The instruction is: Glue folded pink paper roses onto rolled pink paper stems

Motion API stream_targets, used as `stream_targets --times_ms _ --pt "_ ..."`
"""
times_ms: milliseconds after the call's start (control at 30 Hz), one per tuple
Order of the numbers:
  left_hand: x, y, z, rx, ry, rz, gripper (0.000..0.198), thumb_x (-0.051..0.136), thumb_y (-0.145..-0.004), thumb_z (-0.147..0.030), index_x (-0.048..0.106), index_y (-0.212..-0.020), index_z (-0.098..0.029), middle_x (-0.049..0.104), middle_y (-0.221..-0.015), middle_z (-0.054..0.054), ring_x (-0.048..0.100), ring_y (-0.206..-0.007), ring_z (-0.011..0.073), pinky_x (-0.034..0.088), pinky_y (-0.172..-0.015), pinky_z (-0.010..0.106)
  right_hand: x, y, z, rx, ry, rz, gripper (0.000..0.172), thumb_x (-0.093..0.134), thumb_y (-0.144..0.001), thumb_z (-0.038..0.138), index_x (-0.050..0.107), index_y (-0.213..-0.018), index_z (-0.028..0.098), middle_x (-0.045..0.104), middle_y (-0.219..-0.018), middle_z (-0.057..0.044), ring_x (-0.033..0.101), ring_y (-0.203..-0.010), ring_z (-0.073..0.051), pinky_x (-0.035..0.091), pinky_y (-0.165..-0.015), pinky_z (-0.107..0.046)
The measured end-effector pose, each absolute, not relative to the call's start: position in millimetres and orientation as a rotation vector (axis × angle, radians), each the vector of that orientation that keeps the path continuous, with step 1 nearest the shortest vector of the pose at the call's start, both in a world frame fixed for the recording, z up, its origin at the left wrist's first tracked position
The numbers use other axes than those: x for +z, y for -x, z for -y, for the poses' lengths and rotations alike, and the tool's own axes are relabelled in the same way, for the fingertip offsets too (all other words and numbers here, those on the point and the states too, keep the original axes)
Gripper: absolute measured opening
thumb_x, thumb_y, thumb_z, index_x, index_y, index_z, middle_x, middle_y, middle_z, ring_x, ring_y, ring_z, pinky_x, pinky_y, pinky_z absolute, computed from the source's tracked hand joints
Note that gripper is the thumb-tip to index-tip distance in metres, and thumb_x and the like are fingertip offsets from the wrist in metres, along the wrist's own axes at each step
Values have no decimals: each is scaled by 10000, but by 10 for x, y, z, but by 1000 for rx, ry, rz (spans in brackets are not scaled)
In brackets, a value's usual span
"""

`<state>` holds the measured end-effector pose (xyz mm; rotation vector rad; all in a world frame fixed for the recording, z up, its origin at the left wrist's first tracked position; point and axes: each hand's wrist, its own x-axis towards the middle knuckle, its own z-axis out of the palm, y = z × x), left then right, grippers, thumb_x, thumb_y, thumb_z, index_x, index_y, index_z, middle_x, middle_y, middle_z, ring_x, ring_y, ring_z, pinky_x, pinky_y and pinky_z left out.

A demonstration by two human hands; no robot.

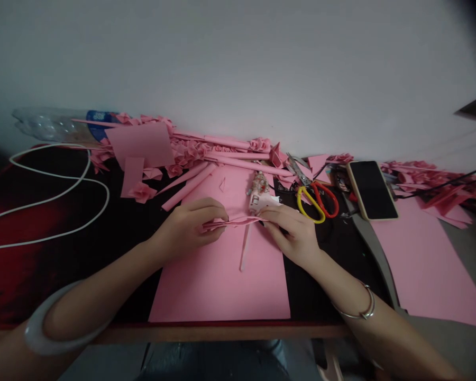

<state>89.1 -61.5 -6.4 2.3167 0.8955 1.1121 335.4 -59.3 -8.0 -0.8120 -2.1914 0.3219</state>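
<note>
Both hands pinch one small piece of folded pink paper (238, 221), seen nearly edge-on with several layers. My left hand (194, 225) is closed on its left end, thumb below and fingers above. At its right end my right hand (291, 227) is closed in the same way. Beneath lies a large sheet of pink paper (222, 291) on the dark desk mat. A thin pale stick (245, 248) rests on that sheet, its upper end hidden behind the folded paper. Just beyond my right hand is a pale, patterned tool (257, 190), whose kind I cannot make out.
Scissors (311, 190) with yellow and red handles lie right of centre, beside a phone (373, 190). Pink paper flowers (190, 153) and rolled paper tubes (238, 161) pile along the wall. A plastic bottle (51, 124) and white cable (99, 182) are left; another pink sheet (428, 264) is right.
</note>
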Motion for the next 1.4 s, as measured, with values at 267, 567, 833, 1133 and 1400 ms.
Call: stream_targets --times_ms 267,567,833,1133,1400 --pt "-67 -901 609 1115 -2327 -899 132 556 -798 -45 585 -802 -173 618 -791 20 594 -744 122 484 -705 227 -81 -3349 603 352 829 2186 236 539 -844 70 666 -1007 185 708 -991 -98 661 -943 -194 535 -846 -366" --pt "-69 -901 589 1240 -2304 -934 79 592 -825 -108 612 -856 -178 654 -811 32 626 -765 133 519 -697 243 -64 -3344 608 337 883 2103 200 561 -834 54 660 -963 170 707 -928 -86 660 -924 -186 530 -841 -335" --pt "-62 -877 580 1338 -2299 -1016 85 654 -792 -109 629 -840 -175 666 -803 31 641 -747 137 526 -686 244 -62 -3401 551 280 1067 2043 366 600 -822 186 550 -1185 189 639 -1132 -119 611 -1024 -244 513 -847 -399" --pt "-86 -815 582 1481 -2317 -1068 111 665 -783 -102 656 -819 -206 682 -822 34 658 -758 155 546 -675 263 -119 -3486 438 179 1245 1929 235 518 -860 175 572 -1090 174 642 -1072 -120 589 -1018 -250 480 -853 -421" --pt "-93 -809 582 1546 -2317 -1025 124 697 -760 -109 669 -835 -204 693 -818 15 664 -768 143 550 -677 243 -117 -3464 440 144 1154 2007 320 521 -808 113 545 -1120 179 631 -1109 -118 583 -1037 -246 481 -850 -401"
